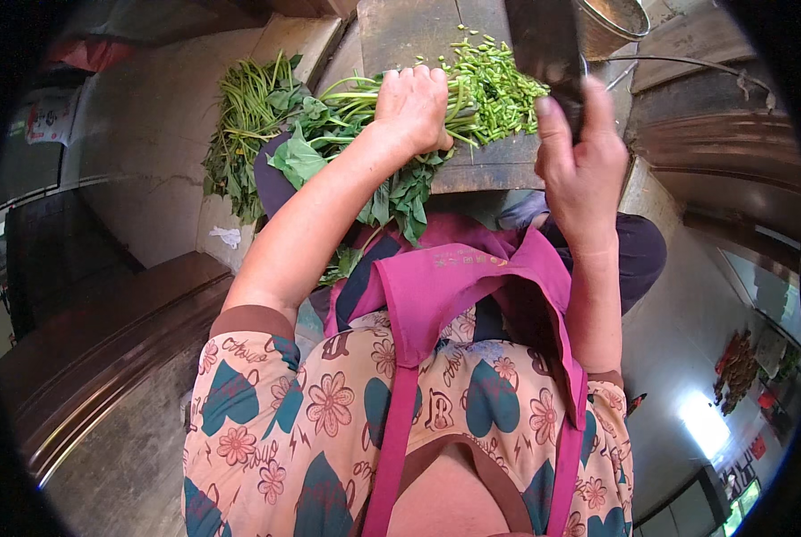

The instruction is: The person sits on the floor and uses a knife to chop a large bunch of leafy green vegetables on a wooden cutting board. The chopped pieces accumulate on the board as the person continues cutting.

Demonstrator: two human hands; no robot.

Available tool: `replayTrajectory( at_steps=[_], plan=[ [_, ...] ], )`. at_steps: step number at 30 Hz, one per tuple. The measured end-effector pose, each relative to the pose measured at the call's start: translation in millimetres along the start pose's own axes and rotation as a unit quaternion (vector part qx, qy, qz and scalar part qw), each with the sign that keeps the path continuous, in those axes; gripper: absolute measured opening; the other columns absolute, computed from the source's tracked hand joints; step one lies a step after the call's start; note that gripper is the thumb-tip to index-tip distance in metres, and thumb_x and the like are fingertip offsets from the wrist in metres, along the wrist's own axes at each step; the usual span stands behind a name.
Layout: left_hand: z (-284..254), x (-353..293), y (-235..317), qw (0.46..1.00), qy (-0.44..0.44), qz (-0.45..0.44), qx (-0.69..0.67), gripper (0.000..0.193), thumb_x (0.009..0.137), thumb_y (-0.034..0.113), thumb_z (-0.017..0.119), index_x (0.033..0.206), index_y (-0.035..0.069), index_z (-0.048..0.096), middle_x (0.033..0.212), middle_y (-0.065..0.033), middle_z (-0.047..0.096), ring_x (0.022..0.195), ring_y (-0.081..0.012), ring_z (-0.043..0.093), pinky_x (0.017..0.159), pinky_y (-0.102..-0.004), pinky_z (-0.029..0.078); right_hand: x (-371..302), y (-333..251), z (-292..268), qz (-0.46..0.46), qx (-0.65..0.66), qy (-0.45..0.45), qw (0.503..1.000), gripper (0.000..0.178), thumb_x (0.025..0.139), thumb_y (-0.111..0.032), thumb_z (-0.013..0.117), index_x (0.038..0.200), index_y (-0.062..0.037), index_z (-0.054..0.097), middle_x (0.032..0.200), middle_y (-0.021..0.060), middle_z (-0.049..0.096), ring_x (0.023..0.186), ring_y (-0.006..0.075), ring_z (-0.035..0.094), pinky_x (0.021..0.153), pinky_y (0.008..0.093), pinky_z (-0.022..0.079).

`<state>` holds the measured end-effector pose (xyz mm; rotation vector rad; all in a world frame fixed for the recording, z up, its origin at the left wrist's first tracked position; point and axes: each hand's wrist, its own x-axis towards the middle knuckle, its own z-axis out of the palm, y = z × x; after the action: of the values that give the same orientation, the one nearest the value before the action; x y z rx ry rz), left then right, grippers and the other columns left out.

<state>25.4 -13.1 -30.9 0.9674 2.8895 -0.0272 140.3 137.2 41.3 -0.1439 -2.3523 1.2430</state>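
My left hand (416, 106) is closed around a bundle of leafy green stems (351, 103), pressing it onto a wooden board (485, 172). Broad leaves from that bundle hang over the board's near left side. A wide, dark cleaver (544, 43) is in my right hand (584, 166), raised at the right of the board with its blade pointing away from me. Between the two hands lies a heap of short chopped green stems (499, 89), with a few pieces scattered toward the far side. The cut ends of the bundle show just right of my left fingers.
A second pile of long-stemmed greens (248, 116) rests left of the board. At the far right stands a bucket (617, 25), with a thin dark rod (687, 61) nearby. A pink apron (472, 277) covers my lap, and a crumpled white scrap (226, 236) lies at the left.
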Motion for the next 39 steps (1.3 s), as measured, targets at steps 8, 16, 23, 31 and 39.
replayTrajectory(
  at_steps=[8, 16, 23, 31, 39],
  plan=[
    [4.6, 6.3, 3.0, 1.000, -0.013, 0.011, 0.010, 0.058, 0.054, 0.032, 0.084, 0.096, 0.002, 0.056, 0.093, -0.0146, 0.064, 0.090, -0.0285, 0.065, 0.080, -0.0389, 0.049, -14.8, 61.0, 40.7, 0.018, -0.135, -0.131, 0.982, 0.026, 0.089, -0.016, 0.061, 0.108, -0.0028, 0.050, 0.079, 0.0265, 0.061, 0.076, 0.0455, 0.061, 0.062, 0.0499, 0.047],
    [5.2, 15.1, 1.3, 0.998, -0.032, 0.039, 0.039, 0.056, 0.055, 0.029, 0.084, 0.097, 0.004, 0.058, 0.090, -0.0134, 0.066, 0.086, -0.0283, 0.067, 0.079, -0.0381, 0.049, -21.2, 24.5, 33.2, -0.068, -0.075, 0.014, 0.995, 0.025, 0.090, -0.016, 0.061, 0.108, -0.0042, 0.049, 0.078, 0.0234, 0.061, 0.075, 0.0448, 0.061, 0.063, 0.0499, 0.047],
    [-2.9, 14.6, 0.5, 0.997, -0.065, 0.021, 0.024, 0.056, 0.054, 0.030, 0.083, 0.097, 0.004, 0.059, 0.090, -0.0124, 0.068, 0.083, -0.0274, 0.068, 0.077, -0.0379, 0.050, -23.6, 17.8, 28.1, -0.024, -0.100, -0.042, 0.994, 0.030, 0.090, -0.016, 0.061, 0.113, -0.0015, 0.049, 0.081, 0.0246, 0.062, 0.075, 0.0443, 0.061, 0.063, 0.0480, 0.048],
    [-2.7, 14.5, 4.5, 0.997, -0.070, 0.000, 0.034, 0.057, 0.053, 0.032, 0.084, 0.096, 0.003, 0.060, 0.088, -0.0124, 0.068, 0.086, -0.0261, 0.067, 0.078, -0.0371, 0.049, -32.8, 48.1, 43.4, 0.030, -0.170, -0.142, 0.975, 0.026, 0.091, -0.018, 0.058, 0.109, -0.0024, 0.048, 0.084, 0.0271, 0.061, 0.078, 0.0471, 0.060, 0.065, 0.0530, 0.046],
    [-8.8, 16.1, 2.7, 0.996, -0.089, -0.006, 0.022, 0.055, 0.054, 0.033, 0.083, 0.094, 0.004, 0.060, 0.086, -0.0131, 0.068, 0.083, -0.0274, 0.068, 0.079, -0.0384, 0.050, -34.9, 38.3, 42.9, -0.023, -0.144, -0.072, 0.987, 0.025, 0.090, -0.011, 0.060, 0.109, -0.0015, 0.048, 0.080, 0.0252, 0.060, 0.075, 0.0456, 0.060, 0.061, 0.0496, 0.047]
  ],
)
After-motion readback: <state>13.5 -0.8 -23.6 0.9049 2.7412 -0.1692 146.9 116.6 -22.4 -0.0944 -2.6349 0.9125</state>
